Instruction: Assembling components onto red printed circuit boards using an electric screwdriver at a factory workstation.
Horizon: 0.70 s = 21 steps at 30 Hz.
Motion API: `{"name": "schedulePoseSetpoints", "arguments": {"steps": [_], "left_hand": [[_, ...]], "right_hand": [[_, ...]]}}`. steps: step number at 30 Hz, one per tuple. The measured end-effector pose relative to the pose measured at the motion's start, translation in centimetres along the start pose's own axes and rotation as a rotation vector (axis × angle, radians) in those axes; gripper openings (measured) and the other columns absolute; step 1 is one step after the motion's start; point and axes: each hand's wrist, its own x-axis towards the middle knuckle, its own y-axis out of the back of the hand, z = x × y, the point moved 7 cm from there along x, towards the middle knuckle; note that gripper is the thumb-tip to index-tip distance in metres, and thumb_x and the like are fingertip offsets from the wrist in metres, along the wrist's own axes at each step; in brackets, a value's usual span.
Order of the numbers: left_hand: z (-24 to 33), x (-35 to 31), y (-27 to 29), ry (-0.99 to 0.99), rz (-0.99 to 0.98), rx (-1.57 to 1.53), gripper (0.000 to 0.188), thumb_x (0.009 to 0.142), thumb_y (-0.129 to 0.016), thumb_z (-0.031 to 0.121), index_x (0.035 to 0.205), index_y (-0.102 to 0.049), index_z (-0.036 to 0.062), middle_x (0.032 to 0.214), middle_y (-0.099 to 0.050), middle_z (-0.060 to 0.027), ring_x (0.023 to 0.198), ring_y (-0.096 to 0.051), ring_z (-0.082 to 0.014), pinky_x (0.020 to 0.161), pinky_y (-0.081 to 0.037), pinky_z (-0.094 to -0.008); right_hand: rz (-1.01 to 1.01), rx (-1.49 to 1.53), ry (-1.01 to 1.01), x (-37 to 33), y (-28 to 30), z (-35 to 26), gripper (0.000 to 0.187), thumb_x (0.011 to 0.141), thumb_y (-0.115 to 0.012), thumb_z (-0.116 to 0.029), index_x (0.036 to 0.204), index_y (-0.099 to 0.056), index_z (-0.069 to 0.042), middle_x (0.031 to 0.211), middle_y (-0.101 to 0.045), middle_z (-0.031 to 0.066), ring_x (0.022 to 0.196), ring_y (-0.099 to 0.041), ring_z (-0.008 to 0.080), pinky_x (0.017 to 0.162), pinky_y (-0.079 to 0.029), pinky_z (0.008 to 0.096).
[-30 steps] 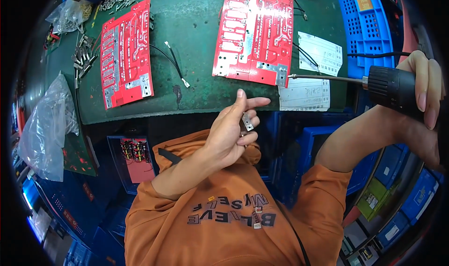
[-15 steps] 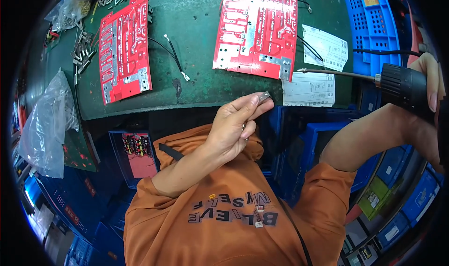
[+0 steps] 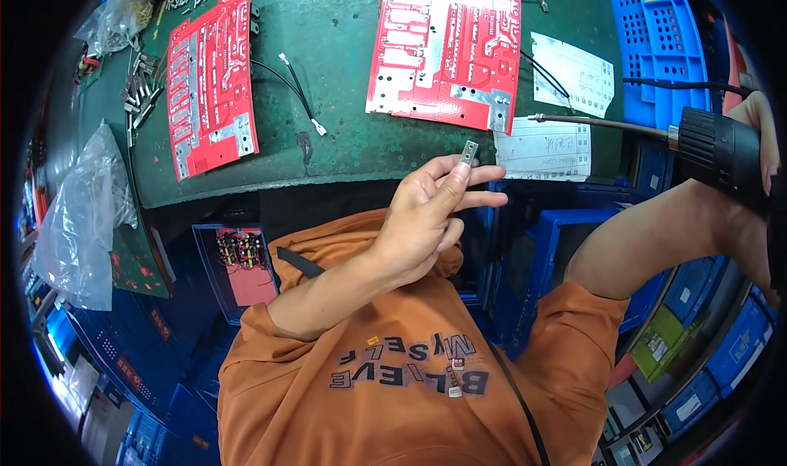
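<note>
Between thumb and forefinger, my left hand (image 3: 422, 216) pinches a small metal plate with holes (image 3: 469, 151), its other fingers spread. The plate stands up just below the near edge of a red circuit board (image 3: 447, 64), apart from it. My right hand (image 3: 762, 130) grips a black electric screwdriver (image 3: 715, 150) at the far right. Its long thin shaft points left, and the tip is close to the board's near right corner, over papers. Part of the right hand is cut off by the picture's dark rim.
A second red circuit board (image 3: 211, 89) lies on the green bench (image 3: 328, 154), with black wires (image 3: 299, 97) beside it. Loose metal pieces (image 3: 141, 89) and a plastic bag (image 3: 82, 216) are at left. Written papers (image 3: 545, 150) and a blue crate (image 3: 660, 48) are at right.
My left hand has turned and moved slightly up and right, so the metal plate now points upward. Its other fingers have spread out. The screwdriver has shifted slightly right.
</note>
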Motion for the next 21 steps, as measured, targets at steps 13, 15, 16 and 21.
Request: {"name": "schedulePoseSetpoints", "arguments": {"steps": [13, 15, 16, 21], "left_hand": [[0.6, 3.2, -2.0, -0.083, -0.098, 0.256, 0.028, 0.096, -0.043, 0.023, 0.109, -0.049, -0.0015, 0.092, -0.061, -0.0133, 0.063, -0.059, -0.0106, 0.039, -0.031, -0.0160], [0.5, 3.6, -2.2, -0.106, -0.111, 0.284, 0.027, 0.096, -0.043, 0.022, 0.109, -0.049, -0.0007, 0.085, -0.061, -0.0099, 0.055, -0.054, -0.0076, 0.041, -0.031, -0.0168], [0.5, 3.9, -2.1, -0.148, -0.089, 0.244, 0.028, 0.096, -0.043, 0.022, 0.109, -0.050, -0.0017, 0.078, -0.057, -0.0066, 0.050, -0.046, -0.0055, 0.039, -0.028, -0.0168], [0.5, 4.3, -2.2, -0.161, -0.022, 0.201, 0.028, 0.096, -0.045, 0.023, 0.108, -0.053, -0.0013, 0.066, -0.046, 0.0006, 0.044, -0.033, -0.0022, 0.038, -0.025, -0.0174]], "right_hand": [[-0.024, 0.017, -0.004, -1.8, 5.5, -1.8, 0.072, 0.079, -0.059, -0.053, 0.119, -0.037, 0.002, 0.077, -0.050, 0.0099, 0.059, -0.049, 0.0163, 0.057, -0.044, 0.0262], [-0.031, 0.027, -0.004, -1.4, 3.5, -1.0, 0.072, 0.079, -0.059, -0.053, 0.119, -0.037, 0.002, 0.077, -0.050, 0.0100, 0.059, -0.049, 0.0164, 0.057, -0.044, 0.0262], [-0.036, 0.033, -0.004, -0.8, 1.9, -0.1, 0.072, 0.079, -0.059, -0.053, 0.119, -0.037, 0.002, 0.077, -0.050, 0.0100, 0.060, -0.049, 0.0164, 0.056, -0.044, 0.0262], [-0.049, 0.041, -0.008, 0.3, -2.7, 1.2, 0.072, 0.079, -0.059, -0.053, 0.119, -0.037, 0.002, 0.077, -0.050, 0.0102, 0.060, -0.049, 0.0167, 0.056, -0.044, 0.0263]]}}
